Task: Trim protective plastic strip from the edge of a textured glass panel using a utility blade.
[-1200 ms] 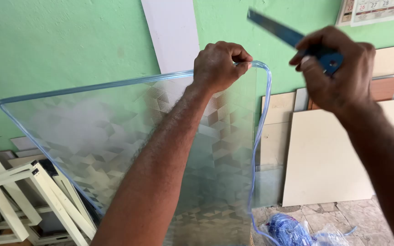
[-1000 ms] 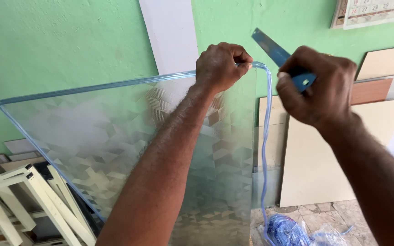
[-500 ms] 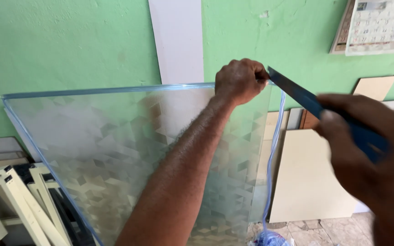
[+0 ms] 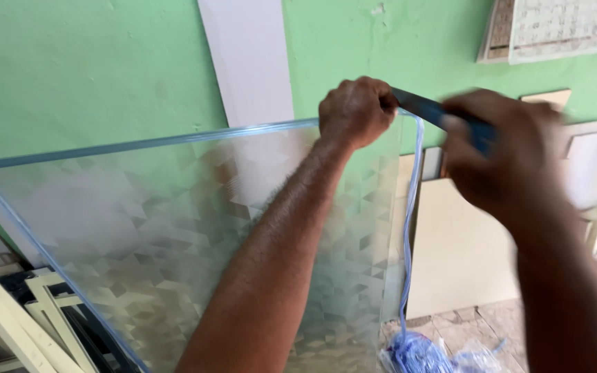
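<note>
Green wall (image 4: 91, 62) behind, white vertical strip (image 4: 247, 55) on it. Wall calendar (image 4: 554, 27) top right. Cream boards (image 4: 461, 255) leaning against wall. White frames (image 4: 8, 311) stacked lower left. Tiled floor (image 4: 471, 324).

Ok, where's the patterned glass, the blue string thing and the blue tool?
Patterned glass sheet (image 4: 174, 228), head view, middle of the pane.
Blue edge strip (image 4: 409, 228), head view, loose part hanging off the corner.
Blue tool (image 4: 419, 107), head view, its blade.

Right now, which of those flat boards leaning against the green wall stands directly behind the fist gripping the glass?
The tall white board, rising behind the left hand above the patterned glass pane. The cream boards stand lower, off to the right.
</note>
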